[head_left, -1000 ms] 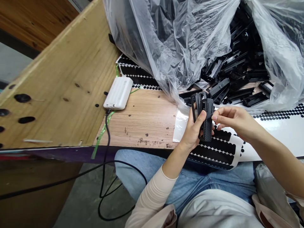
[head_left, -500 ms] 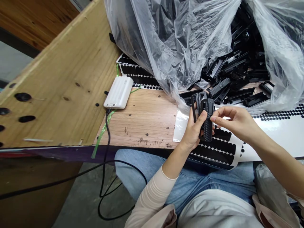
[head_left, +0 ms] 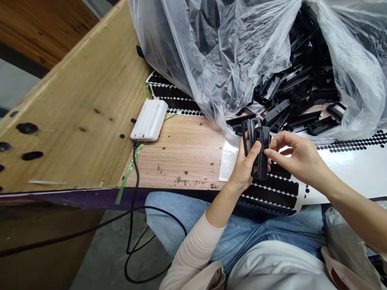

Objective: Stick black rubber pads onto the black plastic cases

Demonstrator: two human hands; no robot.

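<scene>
My left hand [head_left: 244,167] grips a small stack of black plastic parts [head_left: 259,151] with a woven texture, held upright over the table's near edge. My right hand [head_left: 294,155] is pinched at the front part's right edge, fingertips touching it. Under both hands lies a white sheet of black oval stickers [head_left: 273,189], hanging partly over my lap.
A big clear plastic bag [head_left: 223,52] spills many black plastic parts [head_left: 302,100] at the back right. A white power bank [head_left: 149,120] with a black cable [head_left: 136,193] lies left. More sticker sheets [head_left: 356,151] sit right and behind. A raised wooden board [head_left: 75,108] bounds the left.
My right hand's fingertips have moved left onto the front part's edge. The whole view has shifted slightly; my left hand keeps its grip.
</scene>
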